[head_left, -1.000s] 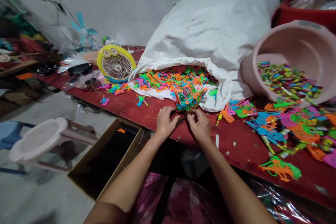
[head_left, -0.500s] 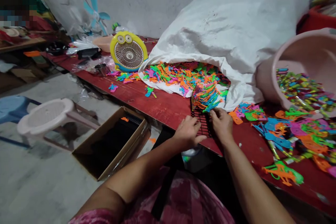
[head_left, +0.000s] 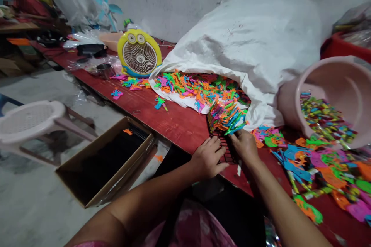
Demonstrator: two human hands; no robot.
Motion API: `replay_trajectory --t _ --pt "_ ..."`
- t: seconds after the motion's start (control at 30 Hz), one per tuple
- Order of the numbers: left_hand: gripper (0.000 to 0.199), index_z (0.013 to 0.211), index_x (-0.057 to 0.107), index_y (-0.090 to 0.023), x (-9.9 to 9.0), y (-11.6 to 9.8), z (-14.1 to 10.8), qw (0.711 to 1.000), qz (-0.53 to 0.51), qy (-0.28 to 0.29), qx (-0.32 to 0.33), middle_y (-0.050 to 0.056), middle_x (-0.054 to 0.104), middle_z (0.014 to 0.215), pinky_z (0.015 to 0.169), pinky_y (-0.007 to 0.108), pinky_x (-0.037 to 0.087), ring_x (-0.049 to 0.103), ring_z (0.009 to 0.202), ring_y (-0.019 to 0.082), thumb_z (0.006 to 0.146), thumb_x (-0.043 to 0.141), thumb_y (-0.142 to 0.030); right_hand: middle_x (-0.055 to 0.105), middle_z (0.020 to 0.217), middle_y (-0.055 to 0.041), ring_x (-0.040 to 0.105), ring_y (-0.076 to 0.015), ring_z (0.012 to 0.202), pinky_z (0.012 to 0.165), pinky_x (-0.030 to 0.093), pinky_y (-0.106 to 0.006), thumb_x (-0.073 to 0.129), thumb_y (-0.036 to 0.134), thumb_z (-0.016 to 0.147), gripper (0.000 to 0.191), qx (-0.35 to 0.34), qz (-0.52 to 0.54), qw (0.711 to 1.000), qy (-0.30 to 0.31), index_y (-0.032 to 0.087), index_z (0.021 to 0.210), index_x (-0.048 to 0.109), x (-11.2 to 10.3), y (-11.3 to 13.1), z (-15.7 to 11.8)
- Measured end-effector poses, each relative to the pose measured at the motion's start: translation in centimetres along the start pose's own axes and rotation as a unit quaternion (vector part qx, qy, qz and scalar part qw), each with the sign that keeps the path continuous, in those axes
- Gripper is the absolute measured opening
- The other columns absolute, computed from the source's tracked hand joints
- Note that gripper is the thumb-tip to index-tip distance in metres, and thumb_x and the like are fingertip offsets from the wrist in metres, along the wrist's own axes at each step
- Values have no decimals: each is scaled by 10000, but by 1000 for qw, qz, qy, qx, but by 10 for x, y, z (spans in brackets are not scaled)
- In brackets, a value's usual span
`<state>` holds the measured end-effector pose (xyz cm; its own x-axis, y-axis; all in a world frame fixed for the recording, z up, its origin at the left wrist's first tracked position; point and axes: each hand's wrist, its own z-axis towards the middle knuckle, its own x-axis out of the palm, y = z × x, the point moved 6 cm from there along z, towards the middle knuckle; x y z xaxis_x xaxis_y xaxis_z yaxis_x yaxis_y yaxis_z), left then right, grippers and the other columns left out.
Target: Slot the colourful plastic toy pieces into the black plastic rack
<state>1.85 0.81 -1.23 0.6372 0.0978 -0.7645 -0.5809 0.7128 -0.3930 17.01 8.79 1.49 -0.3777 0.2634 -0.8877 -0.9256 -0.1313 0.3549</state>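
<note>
Red wooden table (head_left: 174,131), cluttered workroom | I've got left hand (head_left: 208,158) flat, fingers spread on black plastic grid strip (head_left: 222,150) | right hand (head_left: 245,146) pinching neon plastic pieces (head_left: 227,117), bunched on strip's far end | white sack (head_left: 252,50) just behind, spilling similar pieces | pink basin (head_left: 333,100) tipped on its side, right

On my screen, a black plastic mesh strip (head_left: 223,150) lies flat on the red tabletop (head_left: 174,131). A tilted, fanned bunch of neon plastic pieces (head_left: 227,117) in orange, green, pink and blue stands packed along its far end.
</note>
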Motion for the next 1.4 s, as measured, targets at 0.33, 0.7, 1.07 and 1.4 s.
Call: replay_trajectory --t 0.33,0.7,1.07,1.4 --pt "576 1318 558 -51 -1 -1 6 997 -21 69 13 242 536 1401 1172 515 365 430 1402 365 903 598 -449 678 793 -131 595 -221 690 601 282 -305 509 287 916 239 53 -172 983 29 117 934 677 12 8 -8" --pt "622 1310 588 -170 -13 6 -1 996 15 83 -5 150 556 1400 1010 468 437 490 1290 320 855 634 -593 730 959 -93 665 -238 852 721 467 -322 458 361 876 293 12 130 991 24 198 1017 656 -11 -4 -24" --pt "615 1179 623 -66 3 -61 23 983 119 112 -79 154 605 1133 904 442 453 531 1082 315 874 589 -599 708 923 -96 641 -237 773 607 351 -312 487 431 939 252 112 -115 987 9 213 945 614 -40 -30 -70" --pt "369 1142 656 -190 -112 -39 85 993 109 -35 17 113 625 1191 955 427 392 525 1125 274 957 507 -472 697 924 -117 643 -257 761 571 311 -316 533 430 927 303 197 -179 964 -7 181 1092 583 -55 -57 -63"
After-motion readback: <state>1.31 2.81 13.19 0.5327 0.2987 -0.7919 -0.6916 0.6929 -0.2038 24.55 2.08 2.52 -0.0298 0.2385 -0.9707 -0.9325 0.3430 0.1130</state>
